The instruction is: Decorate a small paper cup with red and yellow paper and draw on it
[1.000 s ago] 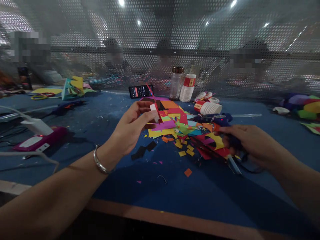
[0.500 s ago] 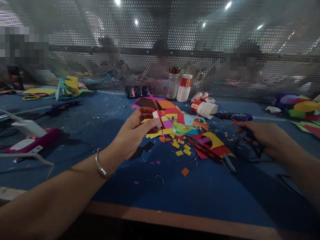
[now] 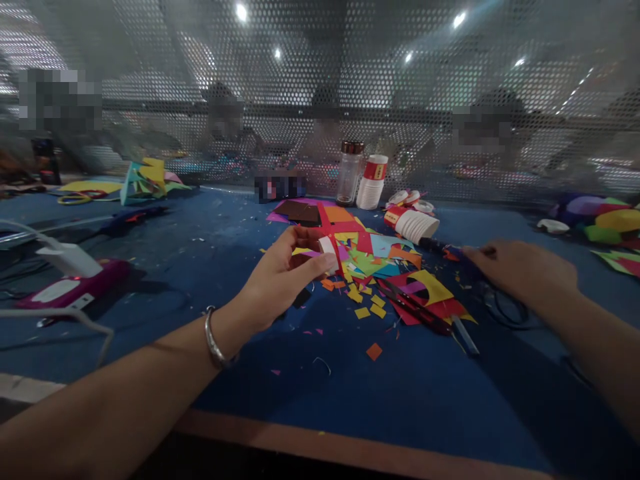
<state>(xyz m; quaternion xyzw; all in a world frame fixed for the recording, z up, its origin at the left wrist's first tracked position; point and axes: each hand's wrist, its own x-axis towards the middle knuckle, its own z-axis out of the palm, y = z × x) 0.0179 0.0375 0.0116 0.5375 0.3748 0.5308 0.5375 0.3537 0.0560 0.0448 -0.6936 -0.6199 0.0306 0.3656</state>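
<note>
My left hand [image 3: 287, 273], a silver bangle on its wrist, is closed above the paper scraps. Pinched between its thumb and fingers is a white-and-red paper piece [image 3: 328, 247] with a long red strip; its full shape is partly hidden. To the right, my right hand [image 3: 520, 267] has its fingers closed around a dark blue hot glue gun [image 3: 443, 249]. The gun's dark nozzle points left, close to the mouth of a lying stack of paper cups [image 3: 413, 225]. Most of the gun's handle is hidden by the hand.
Coloured paper scraps [image 3: 367, 257] cover the middle, with dark scissors [image 3: 415, 307] on them. Behind stand a glass bottle [image 3: 349, 175] and upright paper cups [image 3: 371, 187]. A purple power strip [image 3: 107, 280] lies left, near another glue gun [image 3: 133, 217]. A perforated metal screen [image 3: 310, 67] closes the back.
My right hand has turned palm-down and moved slightly left, and the glue gun is lower. The left hand, with the paper piece, has shifted a little right; the whole view has shifted slightly.
</note>
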